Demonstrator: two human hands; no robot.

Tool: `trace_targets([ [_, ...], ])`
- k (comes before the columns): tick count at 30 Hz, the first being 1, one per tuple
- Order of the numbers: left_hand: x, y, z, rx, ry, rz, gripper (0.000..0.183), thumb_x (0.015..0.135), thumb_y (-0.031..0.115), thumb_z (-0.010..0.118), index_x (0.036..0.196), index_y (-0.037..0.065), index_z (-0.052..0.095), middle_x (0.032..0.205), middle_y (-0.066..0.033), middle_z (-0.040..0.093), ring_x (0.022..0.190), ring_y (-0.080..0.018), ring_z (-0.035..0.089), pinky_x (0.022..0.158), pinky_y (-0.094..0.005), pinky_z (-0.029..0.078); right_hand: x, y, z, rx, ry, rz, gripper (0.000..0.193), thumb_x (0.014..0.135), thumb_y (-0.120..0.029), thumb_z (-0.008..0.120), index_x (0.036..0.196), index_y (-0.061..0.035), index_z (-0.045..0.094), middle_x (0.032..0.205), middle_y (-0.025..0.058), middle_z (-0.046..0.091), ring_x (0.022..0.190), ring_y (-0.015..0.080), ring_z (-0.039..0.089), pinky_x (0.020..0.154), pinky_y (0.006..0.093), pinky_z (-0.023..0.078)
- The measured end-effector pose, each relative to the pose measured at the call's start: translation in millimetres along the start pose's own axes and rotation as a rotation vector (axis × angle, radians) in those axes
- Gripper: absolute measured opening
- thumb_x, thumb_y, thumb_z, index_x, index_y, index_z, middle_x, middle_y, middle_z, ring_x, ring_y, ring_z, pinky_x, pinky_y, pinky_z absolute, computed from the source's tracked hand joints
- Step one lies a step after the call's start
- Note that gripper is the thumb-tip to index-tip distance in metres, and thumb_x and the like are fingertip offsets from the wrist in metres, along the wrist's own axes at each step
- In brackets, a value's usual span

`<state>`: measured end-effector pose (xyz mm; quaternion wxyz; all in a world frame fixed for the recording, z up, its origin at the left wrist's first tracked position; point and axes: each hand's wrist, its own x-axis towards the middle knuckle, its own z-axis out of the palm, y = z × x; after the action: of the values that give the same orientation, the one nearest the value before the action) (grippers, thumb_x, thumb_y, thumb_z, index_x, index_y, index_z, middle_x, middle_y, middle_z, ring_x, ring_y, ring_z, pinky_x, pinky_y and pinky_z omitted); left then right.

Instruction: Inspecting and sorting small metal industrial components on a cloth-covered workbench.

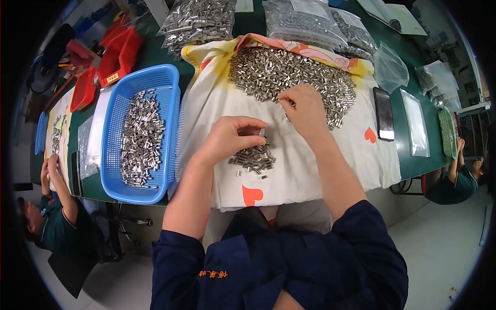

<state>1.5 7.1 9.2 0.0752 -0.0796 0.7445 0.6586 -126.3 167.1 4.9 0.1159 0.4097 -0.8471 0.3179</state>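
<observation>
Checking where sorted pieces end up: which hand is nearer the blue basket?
Left. The left hand is over the cloth just right of the blue basket; the right hand is farther right, at the big metal pile.

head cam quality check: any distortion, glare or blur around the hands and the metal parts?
Head view: strong fisheye, the green table edge bows and the corners go black. Even overhead light, soft shadows only. The big pile of metal sleeves and the bagged parts glint but aren't blown out. Left hand and right hand look sharp; small pieces blur slightly toward the rim.
</observation>
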Motion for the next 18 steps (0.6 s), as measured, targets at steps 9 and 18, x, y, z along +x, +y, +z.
trace_targets([
  [9,4.5,-6.5,-1.0,-0.129,0.028,0.031,0.030,0.073,-0.002,0.064,0.102,-0.001,0.059,0.087,-0.0030,0.061,0.077,-0.0075,0.057,0.070,-0.0203,0.047,-4.2,-9.9,12.0,-0.220,-0.072,0.000,0.010,0.068,-0.014,0.062,0.078,-0.0136,0.065,0.079,0.0008,0.054,0.086,0.0191,0.049,0.077,0.0352,0.036],
  [18,6.9,-14.3,-7.6,-0.380,0.121,0.101,0.032,0.075,0.000,0.063,0.106,-0.002,0.055,0.092,-0.0065,0.061,0.082,-0.0096,0.058,0.072,-0.0214,0.047,-9.0,-37.3,-5.9,0.615,-0.270,0.242,0.009,0.073,-0.007,0.061,0.081,-0.0030,0.062,0.079,0.0042,0.062,0.072,0.0136,0.058,0.065,0.0248,0.046],
])
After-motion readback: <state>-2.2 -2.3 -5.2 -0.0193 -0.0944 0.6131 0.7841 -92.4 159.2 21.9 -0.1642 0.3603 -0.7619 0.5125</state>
